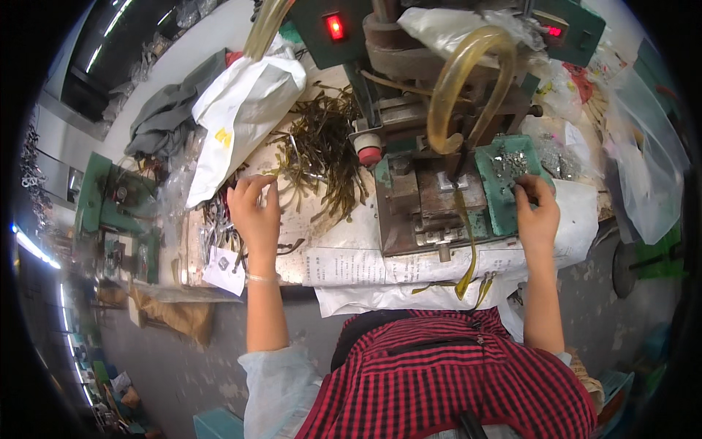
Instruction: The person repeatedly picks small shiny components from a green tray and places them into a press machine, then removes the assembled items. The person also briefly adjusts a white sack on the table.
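My left hand hovers at the left of the bench, over a pile of dark narrow strips. Its fingers are bent, with the thumb apart, and nothing shows in them. My right hand is at the right side of a green tray of small shiny metal pieces. Its thumb and fingertips are pinched together; what they hold, if anything, is too small to make out. Between my hands stands a bench press. An olive strap runs from its small metal plate down over the front edge.
A tangled heap of olive straps lies left of the press, beside a white bag. A red push button sticks out from the press. Above it loops a yellowish hose. Printed paper covers the front edge.
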Available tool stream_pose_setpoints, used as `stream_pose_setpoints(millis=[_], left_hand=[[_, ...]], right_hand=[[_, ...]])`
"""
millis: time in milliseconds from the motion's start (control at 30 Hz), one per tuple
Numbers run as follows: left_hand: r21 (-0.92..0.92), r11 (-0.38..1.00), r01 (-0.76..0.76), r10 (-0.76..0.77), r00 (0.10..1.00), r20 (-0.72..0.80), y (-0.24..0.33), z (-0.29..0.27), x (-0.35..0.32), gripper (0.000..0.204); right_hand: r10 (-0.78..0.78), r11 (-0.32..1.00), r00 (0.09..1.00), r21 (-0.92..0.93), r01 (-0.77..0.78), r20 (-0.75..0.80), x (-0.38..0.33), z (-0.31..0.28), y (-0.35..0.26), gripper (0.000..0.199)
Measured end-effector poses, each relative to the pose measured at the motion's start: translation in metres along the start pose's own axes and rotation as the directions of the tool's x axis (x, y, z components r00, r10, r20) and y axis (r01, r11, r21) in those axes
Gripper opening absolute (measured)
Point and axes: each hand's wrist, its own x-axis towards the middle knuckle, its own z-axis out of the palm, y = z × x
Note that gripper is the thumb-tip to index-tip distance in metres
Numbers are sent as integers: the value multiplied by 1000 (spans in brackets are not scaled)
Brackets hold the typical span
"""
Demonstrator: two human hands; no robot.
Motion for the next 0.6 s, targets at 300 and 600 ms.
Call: stream_pose_setpoints(millis=[300, 600], left_hand=[[362, 929, 79, -208, 920, 333, -52, 109, -35, 22], [-188, 851, 490, -344, 792, 504, -23, 82, -43, 9]], right_hand=[[50, 997, 995, -58, -56, -89, -13, -7, 13, 16], [-175, 981, 984, 87, 173, 16, -14, -21, -58, 13]])
